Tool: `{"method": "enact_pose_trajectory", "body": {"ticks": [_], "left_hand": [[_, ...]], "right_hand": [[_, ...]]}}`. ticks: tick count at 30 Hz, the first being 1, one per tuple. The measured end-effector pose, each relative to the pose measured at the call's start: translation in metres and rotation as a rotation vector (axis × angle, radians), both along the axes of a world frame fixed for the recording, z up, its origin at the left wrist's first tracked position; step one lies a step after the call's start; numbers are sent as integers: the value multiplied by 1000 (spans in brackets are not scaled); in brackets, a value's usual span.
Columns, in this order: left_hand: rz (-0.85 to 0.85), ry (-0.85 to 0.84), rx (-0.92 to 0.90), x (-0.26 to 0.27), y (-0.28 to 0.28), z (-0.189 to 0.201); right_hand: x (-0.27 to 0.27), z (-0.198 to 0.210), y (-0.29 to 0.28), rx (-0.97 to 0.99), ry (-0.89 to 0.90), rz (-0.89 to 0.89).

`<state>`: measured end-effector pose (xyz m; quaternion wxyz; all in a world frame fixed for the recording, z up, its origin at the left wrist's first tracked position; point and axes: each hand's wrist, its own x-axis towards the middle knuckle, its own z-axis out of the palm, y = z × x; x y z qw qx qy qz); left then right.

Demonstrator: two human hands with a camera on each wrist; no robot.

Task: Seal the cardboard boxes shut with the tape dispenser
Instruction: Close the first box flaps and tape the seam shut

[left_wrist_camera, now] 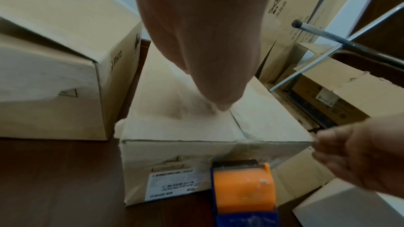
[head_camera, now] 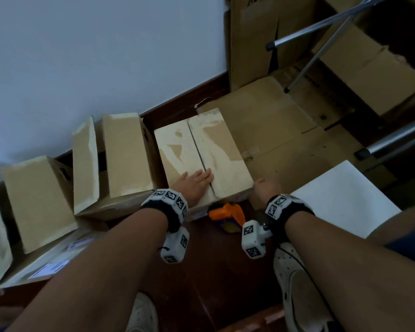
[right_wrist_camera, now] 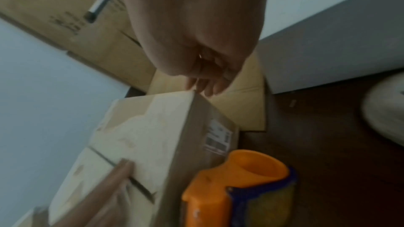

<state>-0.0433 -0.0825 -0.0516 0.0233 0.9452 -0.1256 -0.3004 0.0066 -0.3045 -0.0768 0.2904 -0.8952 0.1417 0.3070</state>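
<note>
A cardboard box [head_camera: 216, 149] stands on the dark floor with both top flaps folded down, a seam running along the middle. My left hand [head_camera: 198, 179] lies flat on the top at the near end of the seam, fingers straight and pressing [left_wrist_camera: 218, 92]. At the box's near right corner is my right hand [head_camera: 264, 188], its fingers [right_wrist_camera: 207, 85] loosely bent beside the edge and holding nothing. The orange and blue tape dispenser [head_camera: 228, 218] stands on the floor against the box's front face [left_wrist_camera: 242, 189], untouched by either hand. A glossy strip of tape shows on that front face.
Two more boxes with raised flaps [head_camera: 127, 154] [head_camera: 38, 200] stand to the left along the wall. Flattened cardboard [head_camera: 273, 130] lies behind and to the right, under metal legs [head_camera: 321, 27]. A white box [head_camera: 345, 200] sits at right. My shoes [head_camera: 297, 283] are near.
</note>
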Motion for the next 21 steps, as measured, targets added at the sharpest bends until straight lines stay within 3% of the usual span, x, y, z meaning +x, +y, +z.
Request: {"method": "enact_pose_trajectory", "body": {"ticks": [6,9,16,21], "left_hand": [[-71,-46,-70,-21,0,-7],[-79,-17,-77,-34,-6,-18],[-115,-4,-89,-30,0,-22],[-81,-16,-159,-32,5,-36]], "right_hand": [[-39,-18,3,36,252,155],[-54,-31,10,48,354,345],[-64,-51,20,255,372,117],[-70,-58,7,298,485,107]]}}
